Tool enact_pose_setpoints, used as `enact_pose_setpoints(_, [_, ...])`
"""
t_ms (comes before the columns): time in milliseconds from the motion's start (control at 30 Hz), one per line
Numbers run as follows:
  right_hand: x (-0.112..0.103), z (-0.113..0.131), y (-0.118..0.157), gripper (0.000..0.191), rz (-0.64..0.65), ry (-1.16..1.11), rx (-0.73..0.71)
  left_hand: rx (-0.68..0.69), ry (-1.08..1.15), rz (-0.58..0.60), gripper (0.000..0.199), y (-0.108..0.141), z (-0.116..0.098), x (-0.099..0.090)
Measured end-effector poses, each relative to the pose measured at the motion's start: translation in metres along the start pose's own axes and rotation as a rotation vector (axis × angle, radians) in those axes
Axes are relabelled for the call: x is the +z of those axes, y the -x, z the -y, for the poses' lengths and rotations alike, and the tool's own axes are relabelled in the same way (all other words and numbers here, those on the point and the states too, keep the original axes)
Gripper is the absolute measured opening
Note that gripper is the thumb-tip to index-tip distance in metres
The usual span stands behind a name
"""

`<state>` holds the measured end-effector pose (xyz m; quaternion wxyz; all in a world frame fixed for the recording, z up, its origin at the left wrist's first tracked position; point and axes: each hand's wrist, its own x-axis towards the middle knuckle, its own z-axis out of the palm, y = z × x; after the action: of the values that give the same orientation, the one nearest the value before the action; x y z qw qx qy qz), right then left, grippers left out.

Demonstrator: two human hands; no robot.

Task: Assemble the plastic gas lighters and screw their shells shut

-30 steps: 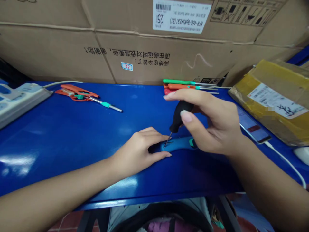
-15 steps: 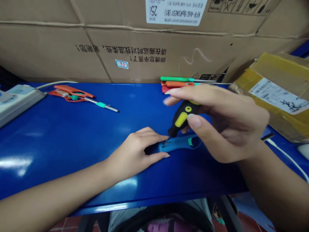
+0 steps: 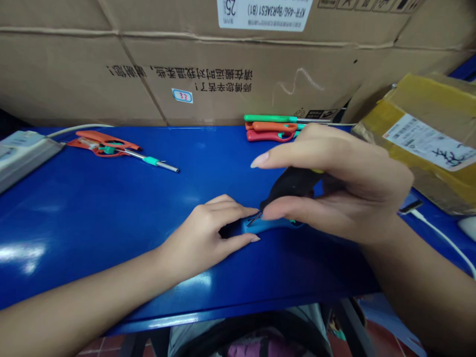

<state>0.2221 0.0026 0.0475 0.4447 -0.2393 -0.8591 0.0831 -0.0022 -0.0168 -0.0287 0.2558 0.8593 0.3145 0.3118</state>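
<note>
Our right hand (image 3: 353, 193) pinched a small black screwdriver (image 3: 292, 182), its tip on a blue handle (image 3: 269, 226). Our left hand (image 3: 204, 238) spread around that handle on the blue surface (image 3: 111, 208). We could not see how far the tip went in.

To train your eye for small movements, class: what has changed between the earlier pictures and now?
The right hand tilted the black screwdriver over to the right, from nearly upright to almost flat, its tip still at the blue plastic handle. The left hand stays on that handle.
</note>
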Motion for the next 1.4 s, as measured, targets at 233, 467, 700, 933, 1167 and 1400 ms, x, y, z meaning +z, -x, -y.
enact_pose_setpoints(233, [-0.002,0.003,-0.004,0.053,0.152,-0.145,0.073,0.012,0.024,0.004,0.034,0.0,0.0,0.0])
enact_pose_setpoints(467, [0.002,0.005,0.004,0.039,0.04,0.031,0.094,0.021,0.016,0.007,0.033,-0.001,0.0,-0.001])
enact_pose_setpoints(700, [0.004,0.003,0.0,0.033,-0.002,-0.002,0.028,0.006,0.025,0.006,0.035,0.0,0.0,0.0])
enact_pose_setpoints(933, [0.005,0.002,0.0,0.054,0.105,-0.087,0.138,-0.001,0.041,0.01,0.035,0.001,0.0,0.0])
enact_pose_setpoints(1167, [0.01,0.001,0.002,0.046,0.043,-0.021,0.027,0.021,0.018,0.005,0.033,0.0,0.001,0.0])
enact_pose_setpoints(1400, [0.01,0.002,0.002,0.043,0.025,0.019,0.01,0.033,-0.003,-0.007,0.031,0.001,0.0,0.0])
